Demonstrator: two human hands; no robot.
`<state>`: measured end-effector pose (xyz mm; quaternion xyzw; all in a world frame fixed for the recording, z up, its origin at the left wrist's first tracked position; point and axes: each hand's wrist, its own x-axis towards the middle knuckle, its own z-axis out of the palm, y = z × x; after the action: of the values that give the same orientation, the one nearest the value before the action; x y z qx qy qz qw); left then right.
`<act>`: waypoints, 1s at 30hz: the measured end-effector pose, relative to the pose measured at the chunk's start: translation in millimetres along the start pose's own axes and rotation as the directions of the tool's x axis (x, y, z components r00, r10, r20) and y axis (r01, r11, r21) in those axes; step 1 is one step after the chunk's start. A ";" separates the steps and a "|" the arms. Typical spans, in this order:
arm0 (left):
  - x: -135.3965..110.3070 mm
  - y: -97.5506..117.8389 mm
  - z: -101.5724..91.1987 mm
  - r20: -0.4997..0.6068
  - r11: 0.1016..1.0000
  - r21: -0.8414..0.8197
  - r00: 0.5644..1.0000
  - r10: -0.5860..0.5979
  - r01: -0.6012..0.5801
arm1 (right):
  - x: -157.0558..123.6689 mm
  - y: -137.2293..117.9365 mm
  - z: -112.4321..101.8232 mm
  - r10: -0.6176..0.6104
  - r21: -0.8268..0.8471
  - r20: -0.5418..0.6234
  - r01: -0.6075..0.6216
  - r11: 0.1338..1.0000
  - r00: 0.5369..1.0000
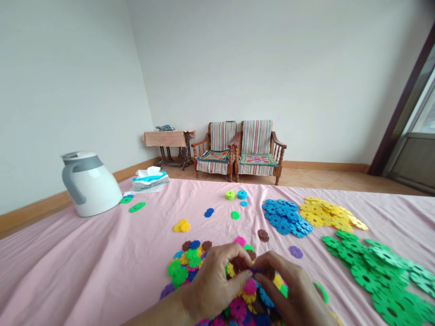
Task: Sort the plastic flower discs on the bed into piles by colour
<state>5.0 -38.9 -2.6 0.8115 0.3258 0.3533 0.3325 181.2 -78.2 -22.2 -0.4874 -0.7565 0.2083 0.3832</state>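
Note:
My left hand (217, 278) and my right hand (294, 287) meet low in the view, thumbs and fingertips pinched together. Between them shows a sliver of a purple notched disc (254, 270); most of it is hidden by the fingers. Below and around both hands spreads a mixed heap of notched plastic discs in pink, yellow, green, blue and brown, with a pink disc (238, 308) and a green disc (180, 275) among them. Just beyond my right hand lie a single purple disc (296, 252) and some brown discs (263, 235).
Sorted piles of blue discs (285, 217), yellow discs (328, 213) and green discs (380, 267) lie to the right on the pink cloth (112, 262). A white jug (97, 185) and a tissue box (151, 180) stand at the left. Two wooden chairs (256, 158) are behind.

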 end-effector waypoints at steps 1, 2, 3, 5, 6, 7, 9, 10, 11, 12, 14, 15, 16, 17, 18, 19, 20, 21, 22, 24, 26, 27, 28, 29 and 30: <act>-0.2 0.1 0.4 0.004 1.000 -0.002 1.000 0.005 -0.005 | 0.8 1.0 -0.9 0.007 0.009 -0.012 -0.007 1.000 1.000; 0.2 -0.8 0.2 0.000 1.000 0.003 1.000 0.007 -0.007 | 2.0 4.3 -3.1 0.016 0.002 -0.050 -0.016 1.000 0.999; 1.1 -2.7 -0.6 -0.015 1.000 0.014 1.000 0.003 -0.003 | 3.6 9.6 -6.7 0.031 -0.022 -0.106 -0.033 0.999 0.994; 4.1 -8.8 -3.2 -0.061 0.999 0.042 0.998 -0.018 0.021 | 7.2 24.9 -17.8 0.073 -0.114 -0.243 -0.103 0.988 0.967; 5.8 -12.5 -4.7 -0.080 0.998 0.052 0.996 -0.033 0.038 | 8.9 34.0 -24.7 0.099 -0.166 -0.306 -0.156 0.974 0.947; 7.4 -16.1 -6.2 -0.095 0.997 0.059 0.994 -0.049 0.055 | 10.2 43.5 -31.8 0.123 -0.209 -0.350 -0.205 0.956 0.929; 9.9 -22.6 -8.4 -0.115 0.994 0.076 0.991 -0.071 0.080 | 11.2 62.1 -44.6 0.170 -0.274 -0.399 -0.294 0.916 0.901; 10.6 -25.1 -9.0 -0.117 0.992 0.088 0.990 -0.078 0.088 | 10.9 70.7 -49.5 0.194 -0.302 -0.397 -0.327 0.895 0.897; 10.9 -27.1 -9.3 -0.115 0.990 0.104 0.990 -0.081 0.093 | 10.1 78.6 -53.3 0.218 -0.329 -0.383 -0.353 0.876 0.898; 11.0 -28.5 -9.4 -0.107 0.988 0.121 0.991 -0.082 0.094 | 9.1 85.6 -55.8 0.237 -0.356 -0.363 -0.369 0.858 0.901; 10.4 -29.9 -8.9 -0.072 0.984 0.160 0.995 -0.071 0.082 | 7.1 96.6 -57.9 0.247 -0.417 -0.329 -0.374 0.828 0.912; 9.9 -29.9 -8.5 -0.052 0.981 0.182 0.997 -0.063 0.071 | 6.4 100.1 -57.7 0.236 -0.448 -0.327 -0.370 0.814 0.915; 9.4 -29.6 -8.2 -0.030 0.977 0.205 0.998 -0.054 0.059 | 6.1 102.0 -56.8 0.214 -0.477 -0.332 -0.359 0.802 0.919; 8.8 -29.2 -7.9 -0.008 0.973 0.225 0.999 -0.046 0.047 | 6.1 102.1 -55.2 0.186 -0.497 -0.336 -0.342 0.797 0.923; 8.2 -28.7 -7.6 0.011 0.970 0.243 0.999 -0.039 0.035 | 6.4 100.1 -53.0 0.161 -0.505 -0.325 -0.315 0.804 0.932; 7.5 -28.3 -7.4 0.027 0.966 0.258 0.999 -0.031 0.023 | 6.9 96.0 -50.0 0.140 -0.497 -0.296 -0.278 0.822 0.945; 7.0 -28.1 -7.1 0.040 0.963 0.271 0.999 -0.024 0.013 | 7.4 90.0 -46.3 0.120 -0.475 -0.251 -0.230 0.850 0.961; 6.4 -28.1 -6.8 0.053 0.960 0.280 0.998 -0.018 0.002 | 7.7 82.5 -41.9 0.096 -0.442 -0.196 -0.175 0.880 0.976; 6.0 -28.4 -6.5 0.060 0.958 0.286 0.998 -0.010 -0.007 | 7.8 74.1 -37.1 0.070 -0.405 -0.137 -0.120 0.906 0.988; 5.4 -29.6 -5.9 0.066 0.955 0.297 0.998 0.001 -0.020 | 7.3 57.5 -27.1 0.007 -0.348 -0.037 -0.019 0.937 0.999; 5.3 -31.0 -5.3 0.067 0.952 0.306 0.998 0.003 -0.023 | 6.3 45.6 -18.2 -0.028 -0.318 0.028 0.036 0.947 0.999; 5.3 -31.5 -5.1 0.068 0.950 0.311 0.998 0.001 -0.022 | 5.8 42.4 -14.8 -0.027 -0.312 0.050 0.041 0.949 0.998; 5.5 -31.7 -5.0 0.070 0.949 0.316 0.998 -0.003 -0.019 | 5.4 41.1 -12.1 -0.017 -0.308 0.065 0.037 0.951 0.998; 5.7 -31.5 -5.0 0.075 0.947 0.320 0.997 -0.008 -0.016 | 5.1 41.5 -10.0 -0.004 -0.305 0.074 0.026 0.952 0.997; 5.9 -31.1 -5.1 0.081 0.946 0.323 0.997 -0.012 -0.015 | 4.8 43.2 -8.6 0.009 -0.302 0.079 0.015 0.953 0.997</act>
<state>-5.0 -15.2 -21.7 0.8690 0.3650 0.2618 0.2077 211.8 -55.4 -44.9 -0.5303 -0.7949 0.1090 0.2740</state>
